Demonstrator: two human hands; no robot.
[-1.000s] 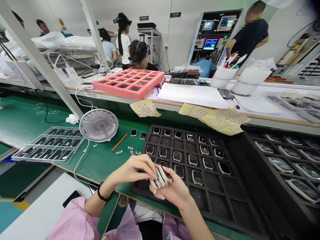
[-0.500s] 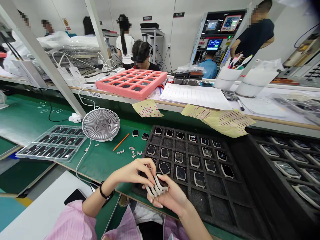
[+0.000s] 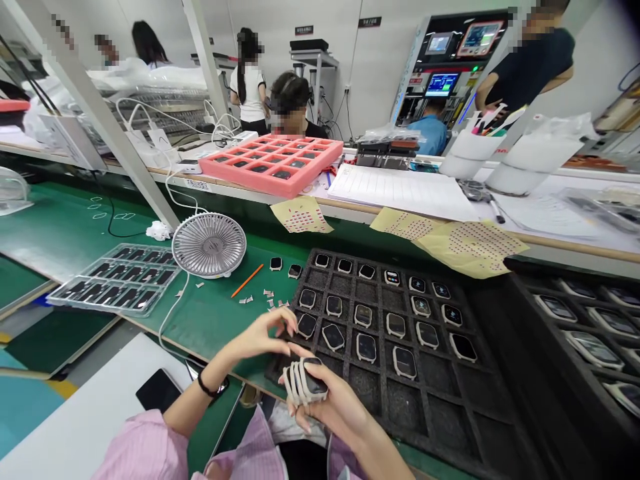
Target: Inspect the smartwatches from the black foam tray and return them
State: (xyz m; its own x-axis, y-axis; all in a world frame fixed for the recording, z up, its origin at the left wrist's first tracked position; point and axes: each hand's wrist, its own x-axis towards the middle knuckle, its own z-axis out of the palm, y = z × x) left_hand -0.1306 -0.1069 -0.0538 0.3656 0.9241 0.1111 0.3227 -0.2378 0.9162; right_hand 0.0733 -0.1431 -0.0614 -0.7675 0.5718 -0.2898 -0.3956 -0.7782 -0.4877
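Note:
Several smartwatch bodies with pale frames and dark screens stand pressed together as a stack in my right hand, the thumb over the top one. My left hand is just left of the stack, thumb and fingers apart with nothing between them. Its fingertips are beside a smartwatch in the left column of the black foam tray; whether they touch it I cannot tell. More strapless smartwatches lie face up in the tray's pockets, one of them tilted.
On the green bench are a white fan, an orange stick, small metal pieces and a clear tray of dark parts. Another black watch tray lies right. A pink foam tray rests on the shelf; co-workers are beyond.
My left hand has come off the watch stack and moved left, its fingers now spread beside the tray. My right hand still holds the stack, slightly lower. The view has shifted a little.

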